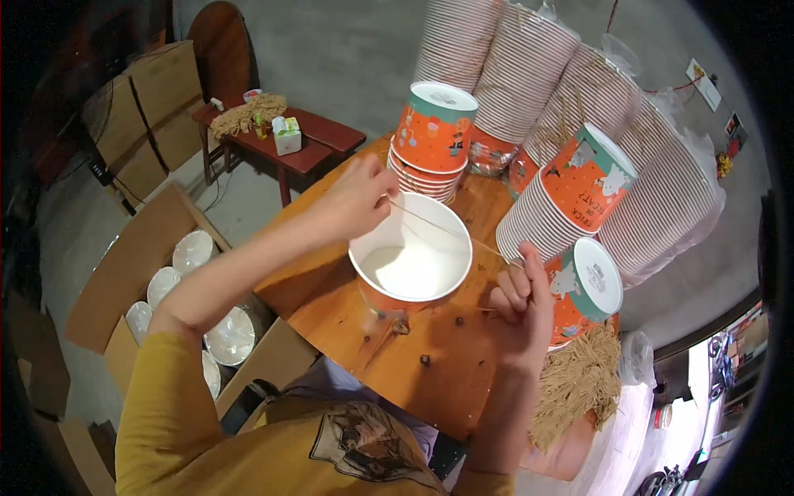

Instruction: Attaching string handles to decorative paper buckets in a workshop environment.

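A white-lined paper bucket (411, 248) with an orange outside stands open and upright on the wooden table in front of me. My left hand (364, 202) is closed in a pinch at its far left rim. Between my two hands a thin brown cord (438, 224) runs across the bucket's mouth. My right hand (525, 302), fingers curled, grips the cord's other end to the right of the bucket. Nearby on that side, an upside-down stack of orange and teal buckets (567, 285) stands beside a bundle of tan cords (577, 384).
Another short bucket stack (436, 128) is behind the open bucket, and a taller one (583, 178) leans at right. Tall plastic-wrapped stacks (529, 70) line the wall. At left, a cardboard box (136, 264) holds wrapped buckets. Beyond it is a red bench (318, 132).
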{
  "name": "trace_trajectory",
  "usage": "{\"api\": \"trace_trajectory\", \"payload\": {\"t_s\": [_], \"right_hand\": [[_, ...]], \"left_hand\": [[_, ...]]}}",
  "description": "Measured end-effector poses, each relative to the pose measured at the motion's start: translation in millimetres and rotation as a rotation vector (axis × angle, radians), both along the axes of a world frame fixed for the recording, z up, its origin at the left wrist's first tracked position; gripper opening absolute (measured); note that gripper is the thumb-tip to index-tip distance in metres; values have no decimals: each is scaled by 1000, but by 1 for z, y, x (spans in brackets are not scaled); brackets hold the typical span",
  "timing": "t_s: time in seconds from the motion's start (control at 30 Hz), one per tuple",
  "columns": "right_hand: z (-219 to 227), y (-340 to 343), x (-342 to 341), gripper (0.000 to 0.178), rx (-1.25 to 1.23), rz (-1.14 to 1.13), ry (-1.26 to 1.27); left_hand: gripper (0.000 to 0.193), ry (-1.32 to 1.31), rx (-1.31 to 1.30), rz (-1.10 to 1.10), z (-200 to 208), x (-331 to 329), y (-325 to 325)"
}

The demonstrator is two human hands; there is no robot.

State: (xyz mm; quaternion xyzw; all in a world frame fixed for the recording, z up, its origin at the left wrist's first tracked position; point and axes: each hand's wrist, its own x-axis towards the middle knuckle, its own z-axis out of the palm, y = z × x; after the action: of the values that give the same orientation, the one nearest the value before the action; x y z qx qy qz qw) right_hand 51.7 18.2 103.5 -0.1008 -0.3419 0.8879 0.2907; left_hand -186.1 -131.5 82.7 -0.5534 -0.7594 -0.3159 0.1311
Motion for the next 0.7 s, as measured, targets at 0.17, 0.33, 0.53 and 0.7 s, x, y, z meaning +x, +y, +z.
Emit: {"api": "trace_trajectory", "payload": {"t_s": [0.17,0.33,0.53,0.7], "right_hand": [[6,-39,-7,23,-95,95,114],[22,-52,-9,25,39,-113,-165],[-25,-8,4,23,47,-122,-68],[-54,5,10,22,241,-202,-345]], "left_hand": [[52,-692,250,-378,4,148,-10],[55,-1342,230,-562,-19,173,-19],[35,-1403,44,-492,-44,175,-45],[28,-1211,-26,-393,-47,170,-56]]}}
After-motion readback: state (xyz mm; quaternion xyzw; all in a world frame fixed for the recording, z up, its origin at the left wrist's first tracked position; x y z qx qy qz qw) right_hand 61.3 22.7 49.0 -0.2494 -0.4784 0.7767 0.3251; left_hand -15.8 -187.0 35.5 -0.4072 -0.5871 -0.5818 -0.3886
